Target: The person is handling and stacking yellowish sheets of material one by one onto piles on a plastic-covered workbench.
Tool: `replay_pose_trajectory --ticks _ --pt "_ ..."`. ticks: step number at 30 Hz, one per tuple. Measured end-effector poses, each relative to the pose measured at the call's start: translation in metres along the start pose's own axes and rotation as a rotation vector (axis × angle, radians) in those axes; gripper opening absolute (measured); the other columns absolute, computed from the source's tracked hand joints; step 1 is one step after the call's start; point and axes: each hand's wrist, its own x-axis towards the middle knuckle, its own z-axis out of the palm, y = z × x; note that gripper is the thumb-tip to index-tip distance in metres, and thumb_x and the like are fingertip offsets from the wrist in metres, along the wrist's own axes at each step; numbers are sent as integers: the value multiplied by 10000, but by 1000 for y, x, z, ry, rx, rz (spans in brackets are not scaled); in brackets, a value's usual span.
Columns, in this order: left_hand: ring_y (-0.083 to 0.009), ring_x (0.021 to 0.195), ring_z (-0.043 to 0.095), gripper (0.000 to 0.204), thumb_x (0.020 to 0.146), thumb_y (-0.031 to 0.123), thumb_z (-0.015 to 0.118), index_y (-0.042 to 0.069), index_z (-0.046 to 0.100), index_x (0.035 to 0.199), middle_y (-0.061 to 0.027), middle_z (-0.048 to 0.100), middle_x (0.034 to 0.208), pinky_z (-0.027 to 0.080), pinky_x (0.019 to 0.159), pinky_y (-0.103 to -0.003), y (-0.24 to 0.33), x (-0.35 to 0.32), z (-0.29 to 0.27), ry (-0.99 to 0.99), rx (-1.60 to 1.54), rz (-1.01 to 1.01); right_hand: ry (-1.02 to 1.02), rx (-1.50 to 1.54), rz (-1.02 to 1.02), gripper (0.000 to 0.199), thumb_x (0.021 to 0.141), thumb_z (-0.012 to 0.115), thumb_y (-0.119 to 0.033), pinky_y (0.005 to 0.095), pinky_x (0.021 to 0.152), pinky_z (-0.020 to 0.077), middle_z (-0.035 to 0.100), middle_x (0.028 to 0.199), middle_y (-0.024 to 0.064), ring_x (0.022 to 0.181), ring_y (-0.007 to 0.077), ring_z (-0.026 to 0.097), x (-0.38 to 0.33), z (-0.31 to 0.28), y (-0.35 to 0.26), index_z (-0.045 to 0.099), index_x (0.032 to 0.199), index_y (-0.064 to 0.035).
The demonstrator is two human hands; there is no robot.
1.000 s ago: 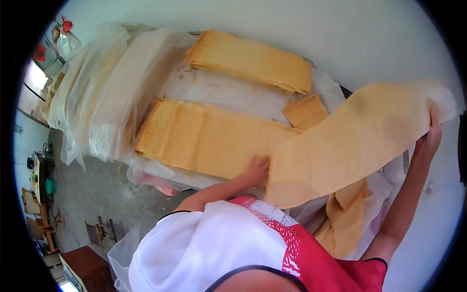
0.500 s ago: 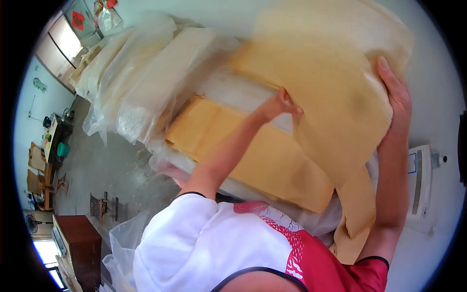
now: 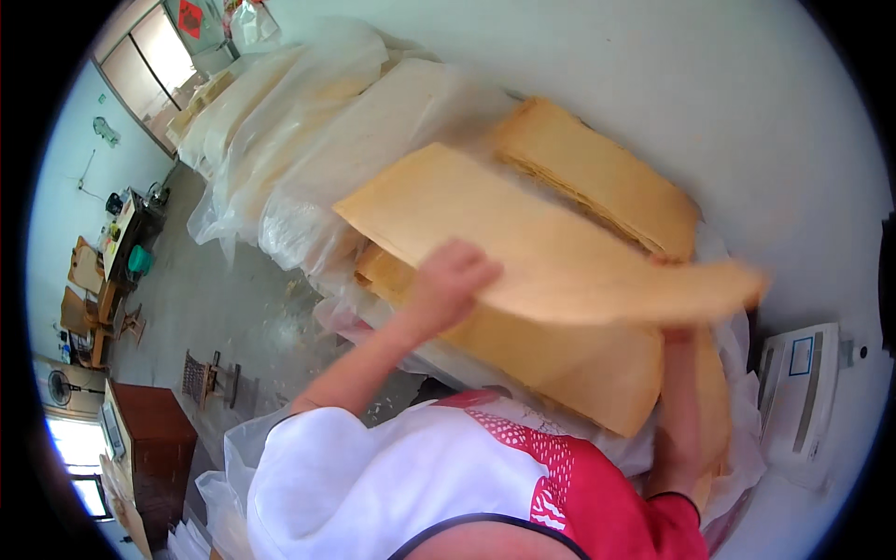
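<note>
A long, thin tan sheet (image 3: pixel 523 238) is held up between my hands, slanting over a stack of similar sheets (image 3: pixel 560 364). My left hand (image 3: pixel 459 278) is closed at the sheet's near edge, its fingers somewhat blurred. Beneath the sheet's right part, my right hand (image 3: pixel 679 333) supports it, with most of its fingers covered. The sheet's right end curls and is smeared by motion. Farther back lies a second stack of tan sheets (image 3: pixel 597 177), close to the wall. Another tan piece (image 3: pixel 711 401) hangs beside my right forearm.
Plastic-wrapped piles (image 3: pixel 317 140) stand to the left along the wall. A white box-shaped appliance (image 3: pixel 799 392) is at the right. A brown cabinet (image 3: pixel 154 457), a small stool (image 3: pixel 207 378) and a workbench (image 3: pixel 119 247) occupy the floor on the left.
The sheet has come down from its raised position at upper right and spread leftward over the near stack. My left hand moved left and nearer; my right hand went lower, under the sheet.
</note>
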Motion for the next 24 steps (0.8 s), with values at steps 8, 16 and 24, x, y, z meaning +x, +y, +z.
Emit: replay_pose_trajectory --ticks 8,16,24 --pt "-268 839 497 191 661 78 519 86 528 851 -77 511 836 413 723 -387 -21 -171 133 -544 127 -118 1377 59 191 497 879 393 -420 374 968 327 465 1231 107 1144 228 419 -212 -31 80 420 1227 -66" --pt "-267 849 506 206 648 75 524 81 523 853 -84 524 829 429 693 -400 -14 -136 126 -694 83 2 1232 -887 873 223 786 534 -190 307 635 443 582 823 58 685 191 533 -253 -53 67 530 980 -79" --pt "-270 903 497 255 674 121 533 87 528 926 -88 525 890 415 758 -403 4 -143 160 -910 49 -44 1212 -1727 602 394 711 539 -69 337 722 451 587 941 168 847 263 575 -235 -104 65 487 1091 19"
